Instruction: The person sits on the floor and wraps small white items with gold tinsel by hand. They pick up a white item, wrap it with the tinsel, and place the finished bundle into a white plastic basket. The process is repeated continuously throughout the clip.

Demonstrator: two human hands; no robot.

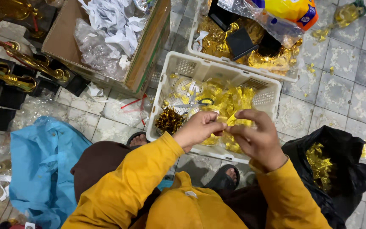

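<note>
Over at 9 o'clock there's a row of gold trophies point(20, 70) on black bases, and below them a blue plastic bag point(43, 165) crumpled on the tiled floor. Up around 11 o'clock sits a cardboard box point(145, 55) stuffed with shredded white paper. Dead centre is a white plastic crate point(217, 70) with a pile of gold foil pieces inside, a pair of scissors point(195, 102) lying on top of them, and one spiky gold foil pom-pom point(169, 120) sitting finished in the crate's near left corner. The left hand point(198, 129) is closed, thumb and fingertips pinching a gold foil strip point(229, 119) right above the crate's near edge, and the right hand point(257, 135) is curled around the same strip from the other side, fingers bent in and gripping it too, so the strip is held between both hands. At 12 to 1 o'clock a second white crate point(250, 70) holds gold trophy parts, black bases and a clear bag. At 3 to 4 o'clock a black bag point(344, 169) lies open with more gold foil in it. Judging by that, it looks early on: one pom-pom made, one strip in hand, and a whole heap of loose foil left in the crate.
</note>
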